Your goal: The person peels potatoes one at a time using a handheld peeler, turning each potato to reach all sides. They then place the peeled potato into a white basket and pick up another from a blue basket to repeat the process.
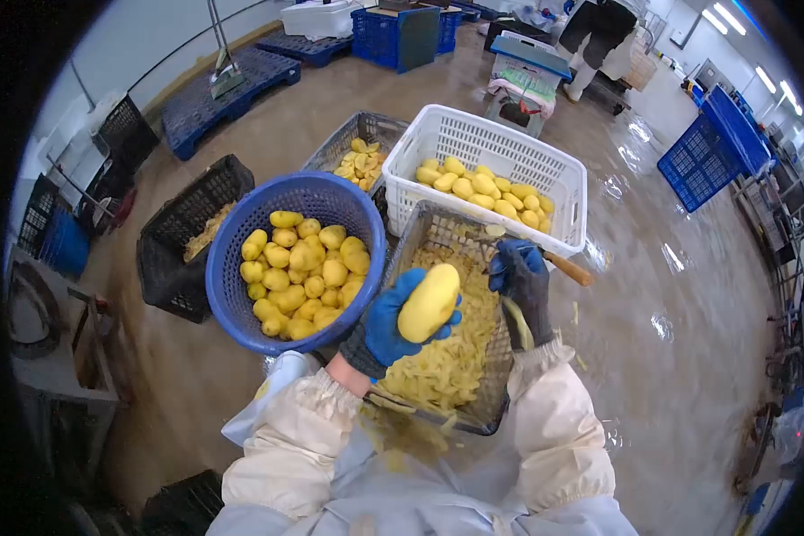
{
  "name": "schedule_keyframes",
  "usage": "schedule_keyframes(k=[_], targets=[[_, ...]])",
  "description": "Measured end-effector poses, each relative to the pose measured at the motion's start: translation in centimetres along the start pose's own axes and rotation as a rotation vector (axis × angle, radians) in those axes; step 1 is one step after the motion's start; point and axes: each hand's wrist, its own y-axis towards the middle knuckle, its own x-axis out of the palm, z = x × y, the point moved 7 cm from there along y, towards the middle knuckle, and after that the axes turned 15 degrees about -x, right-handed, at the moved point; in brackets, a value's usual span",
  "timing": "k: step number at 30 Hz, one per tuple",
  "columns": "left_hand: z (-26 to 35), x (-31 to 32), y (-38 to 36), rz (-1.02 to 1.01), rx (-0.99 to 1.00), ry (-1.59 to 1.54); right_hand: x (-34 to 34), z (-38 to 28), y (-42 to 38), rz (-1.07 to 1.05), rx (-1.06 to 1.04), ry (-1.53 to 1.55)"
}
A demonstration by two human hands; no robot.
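My left hand (386, 323), in a blue glove, is closed around a smooth yellow potato (430, 302) and holds it above a dark crate (494, 393) of peelings. My right hand (520, 272), in a dark blue-grey glove, grips a wooden-handled peeler (570, 268) over the crate's right edge. The handle sticks out to the right, and fingers hide most of the head. A strip of peel (518, 323) clings near my right wrist. To the left, a blue round basket (221, 286) holds many potatoes (304, 259). Behind the crate, a white crate (500, 132) contains smoother yellow potatoes (482, 185).
A black crate (165, 237) stands left of the blue basket. Behind it, a grey crate (330, 152) holds yellow pieces. Blue pallets (232, 89) lie along the wall. A blue crate (701, 161) is at right. Another person (598, 36) stands at the back on the wet floor.
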Motion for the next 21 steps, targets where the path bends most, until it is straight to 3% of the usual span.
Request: schedule_keyframes(k=[3,4,5,6,7,9,10,11,13,15,17,19,20,21], targets=[[1.4,-0.5,-0.7,0.171,0.145,-0.054,5.2,-1.3,-4.3,-0.313,0.009,-0.050],[1.6,-0.8,-0.7,0.148,0.146,-0.069,6.6,-0.8,-6.3,-0.450,-0.095,-0.230],[1.7,-1.4,-0.7,0.128,0.141,-0.083,9.1,-3.4,-7.5,-0.646,-0.434,-0.474],[2.9,-3.4,-1.2,0.387,0.444,0.739,8.1,-2.2,-7.0,-0.515,-0.215,-0.349],[1.9,-5.8,-0.7,0.387,0.437,0.738,7.1,-0.8,-6.5,-0.380,-0.001,-0.224],[0.7,-10.1,0.0,0.518,0.390,0.427,3.7,-1.5,-2.9,-0.103,-0.022,-0.086],[-0.5,-2.8,-1.1,0.329,0.166,0.447,0.4,-0.6,-0.6,-0.025,-0.064,-0.106],[-0.3,-1.4,-1.2,0.328,0.164,0.447,-2.1,0.2,0.8,0.059,-0.107,-0.124],[-0.9,-0.3,-0.2,0.159,0.055,-0.046,-0.4,-1.4,0.2,0.016,-0.099,-0.135],[0.6,-1.0,0.2,0.124,0.095,-0.227,2.9,-2.8,-1.7,-0.119,-0.052,-0.126],[1.4,0.5,-0.6,0.071,0.127,-0.117,5.9,-1.6,-4.9,-0.332,0.020,-0.150],[1.5,-1.0,-0.2,0.077,0.144,-0.084,8.9,-2.2,-7.5,-0.621,-0.362,-0.364],[1.6,-0.6,-0.2,0.082,0.154,-0.050,8.8,-2.3,-7.4,-0.618,-0.360,-0.363],[1.3,-0.3,-0.1,0.083,0.151,-0.051,7.7,-1.4,-6.7,-0.475,-0.159,-0.266]])
